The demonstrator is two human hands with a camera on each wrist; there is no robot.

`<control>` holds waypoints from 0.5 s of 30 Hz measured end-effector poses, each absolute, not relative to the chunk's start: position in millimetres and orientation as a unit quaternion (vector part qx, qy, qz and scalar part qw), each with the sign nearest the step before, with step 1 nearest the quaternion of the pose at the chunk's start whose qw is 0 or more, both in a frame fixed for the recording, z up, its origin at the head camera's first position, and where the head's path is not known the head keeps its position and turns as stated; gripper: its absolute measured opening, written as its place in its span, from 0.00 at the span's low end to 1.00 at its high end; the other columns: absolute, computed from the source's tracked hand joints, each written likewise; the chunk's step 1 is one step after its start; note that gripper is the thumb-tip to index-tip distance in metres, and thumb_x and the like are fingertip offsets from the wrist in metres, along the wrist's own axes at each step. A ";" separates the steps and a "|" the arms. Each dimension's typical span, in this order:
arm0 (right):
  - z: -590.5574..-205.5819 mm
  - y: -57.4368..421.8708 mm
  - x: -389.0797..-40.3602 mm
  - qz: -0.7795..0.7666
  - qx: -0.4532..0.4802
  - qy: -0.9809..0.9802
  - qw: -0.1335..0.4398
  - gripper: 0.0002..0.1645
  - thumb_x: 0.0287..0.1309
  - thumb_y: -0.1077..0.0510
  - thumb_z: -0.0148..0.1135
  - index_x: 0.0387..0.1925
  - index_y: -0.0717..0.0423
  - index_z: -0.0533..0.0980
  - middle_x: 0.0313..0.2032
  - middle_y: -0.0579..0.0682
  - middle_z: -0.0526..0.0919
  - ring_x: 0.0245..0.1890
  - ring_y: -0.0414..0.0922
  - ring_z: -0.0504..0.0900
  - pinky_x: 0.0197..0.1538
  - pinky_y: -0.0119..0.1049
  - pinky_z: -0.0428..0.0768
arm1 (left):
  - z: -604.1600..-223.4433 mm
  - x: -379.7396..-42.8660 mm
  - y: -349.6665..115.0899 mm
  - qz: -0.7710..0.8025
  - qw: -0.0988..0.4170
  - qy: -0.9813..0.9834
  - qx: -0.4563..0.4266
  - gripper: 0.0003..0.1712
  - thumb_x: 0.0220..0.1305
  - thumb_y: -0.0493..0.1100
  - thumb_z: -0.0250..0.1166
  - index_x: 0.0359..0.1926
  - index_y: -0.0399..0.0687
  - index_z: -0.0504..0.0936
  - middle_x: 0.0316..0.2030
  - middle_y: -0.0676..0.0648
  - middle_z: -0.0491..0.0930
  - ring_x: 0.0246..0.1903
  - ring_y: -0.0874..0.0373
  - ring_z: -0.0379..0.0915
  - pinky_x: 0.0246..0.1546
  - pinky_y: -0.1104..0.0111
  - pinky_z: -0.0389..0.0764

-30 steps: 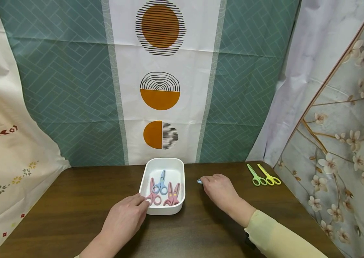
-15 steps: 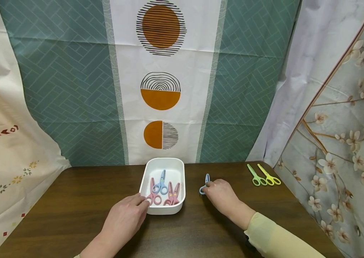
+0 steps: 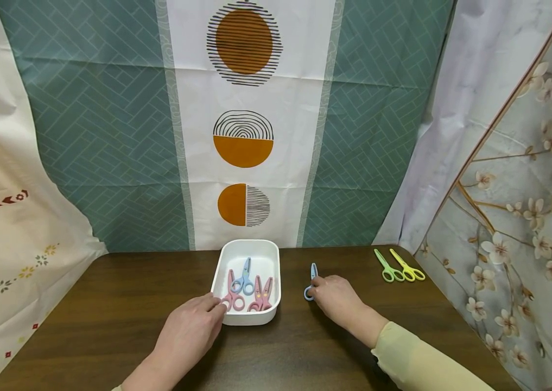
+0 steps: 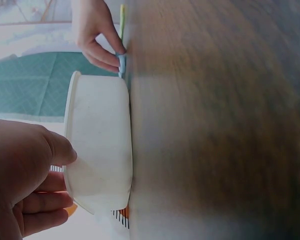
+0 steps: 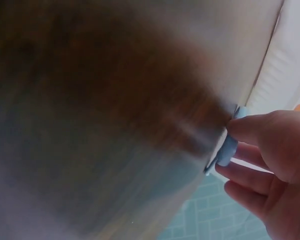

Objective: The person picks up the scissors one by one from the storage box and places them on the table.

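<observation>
My left hand holds the near left corner of a white plastic box. In the left wrist view its thumb lies against the rim. Inside the box lie blue scissors and pink scissors, with another pink pair at the near right, blades apart. To the right of the box, my right hand pinches a second pair of blue scissors on the table, between thumb and fingers. Their blades point away from me; the hand hides part of the handles.
Green scissors and yellow scissors lie side by side at the back right of the dark wooden table. Hanging cloths stand behind and at both sides, with a patterned curtain along the back edge.
My right hand has shifted slightly toward me and right. The blue scissors, mostly covered a second ago, now show their blades and a handle loop. The left hand and box have stayed put.
</observation>
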State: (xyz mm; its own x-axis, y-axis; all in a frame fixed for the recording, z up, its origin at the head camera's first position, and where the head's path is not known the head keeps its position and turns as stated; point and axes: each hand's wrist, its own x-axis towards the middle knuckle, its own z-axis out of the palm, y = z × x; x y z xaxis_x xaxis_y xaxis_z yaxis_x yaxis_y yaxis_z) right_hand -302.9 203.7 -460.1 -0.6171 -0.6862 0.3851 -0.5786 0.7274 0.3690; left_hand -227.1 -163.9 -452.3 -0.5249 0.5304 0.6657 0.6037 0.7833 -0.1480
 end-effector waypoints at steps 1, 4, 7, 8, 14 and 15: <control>-460.3 204.0 -302.8 -0.103 0.353 -0.895 0.252 0.10 0.56 0.64 0.81 0.30 0.45 0.89 0.32 0.45 0.85 0.27 0.44 0.84 0.36 0.41 0.85 | -452.3 -227.0 -163.8 -0.051 0.362 -0.872 -0.325 0.11 0.54 0.35 0.79 0.33 0.51 0.85 0.32 0.53 0.81 0.31 0.57 0.79 0.34 0.62 0.85; -460.8 204.7 -302.1 -0.097 0.349 -0.901 0.237 0.08 0.57 0.63 0.81 0.32 0.46 0.89 0.34 0.45 0.87 0.29 0.44 0.86 0.38 0.41 0.86 | -452.1 -226.6 -163.8 -0.053 0.359 -0.873 -0.325 0.10 0.53 0.35 0.78 0.33 0.50 0.85 0.32 0.53 0.81 0.31 0.57 0.79 0.33 0.62 0.85; -461.1 204.8 -300.9 -0.090 0.345 -0.905 0.231 0.07 0.58 0.62 0.81 0.33 0.46 0.89 0.34 0.45 0.87 0.30 0.44 0.86 0.39 0.42 0.86 | -452.1 -226.3 -163.8 -0.055 0.359 -0.873 -0.325 0.10 0.53 0.35 0.79 0.33 0.50 0.85 0.32 0.53 0.81 0.31 0.57 0.79 0.33 0.62 0.85; -461.2 204.5 -300.2 -0.087 0.344 -0.906 0.232 0.07 0.58 0.62 0.81 0.33 0.46 0.89 0.34 0.45 0.87 0.30 0.44 0.86 0.39 0.42 0.86 | -452.2 -226.4 -163.8 -0.055 0.360 -0.873 -0.325 0.11 0.53 0.35 0.79 0.33 0.50 0.85 0.32 0.53 0.81 0.31 0.56 0.79 0.33 0.62 0.85; -459.3 198.2 -291.5 -0.069 0.320 -0.912 0.246 0.07 0.57 0.59 0.82 0.36 0.49 0.88 0.34 0.46 0.88 0.31 0.46 0.87 0.38 0.44 0.86 | -452.4 -226.6 -164.1 -0.051 0.361 -0.873 -0.324 0.11 0.53 0.35 0.79 0.33 0.51 0.85 0.33 0.53 0.82 0.31 0.57 0.80 0.33 0.63 0.85; -458.2 196.3 -289.5 -0.067 0.313 -0.915 0.246 0.08 0.58 0.58 0.82 0.37 0.49 0.88 0.35 0.47 0.88 0.32 0.47 0.87 0.38 0.44 0.87 | -452.3 -226.7 -164.3 -0.051 0.359 -0.874 -0.324 0.10 0.53 0.36 0.79 0.33 0.51 0.85 0.33 0.53 0.82 0.31 0.57 0.80 0.33 0.62 0.85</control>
State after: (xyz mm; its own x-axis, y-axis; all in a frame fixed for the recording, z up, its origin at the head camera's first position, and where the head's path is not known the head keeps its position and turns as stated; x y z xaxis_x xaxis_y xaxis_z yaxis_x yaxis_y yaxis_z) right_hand -289.5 196.3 -458.2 -0.6831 -0.6062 0.4073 -0.5399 0.7947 0.2773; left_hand -226.7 -164.3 -452.3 -0.5332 0.5288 0.6603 0.6025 0.7853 -0.1423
